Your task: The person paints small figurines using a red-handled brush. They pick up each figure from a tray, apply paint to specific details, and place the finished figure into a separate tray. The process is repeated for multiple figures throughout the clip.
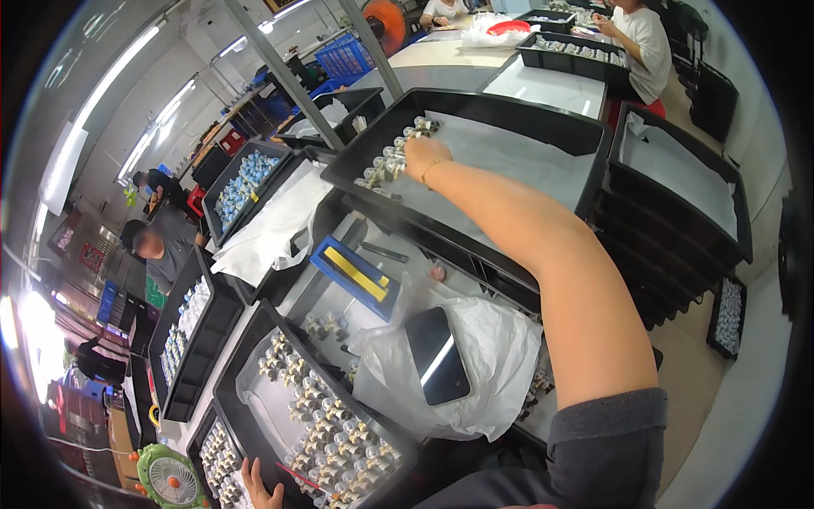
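My right hand (426,159) reaches far forward into a large black tray (509,109) lined with white sheet. Its fingers are closed at a row of small clear-domed parts (393,158) with pale bases, along the tray's left side. Whatever the fingertips pinch is hidden behind the hand. At the lower left, my left hand (261,487) has its fingers spread, beside the near edge of another black tray (273,338). That tray holds many of the same clear-domed parts (339,441), standing in rows. A thin red stick or wire (301,478) lies near this hand.
A phone (437,356) rests on crumpled white sheeting (500,373). Beyond it lies a blue block with a yellow strip (356,277). Stacked black trays (670,229) stand at right, a tray of blue parts (246,188) at left. A green fan (172,477) sits lower left. Other people work farther off.
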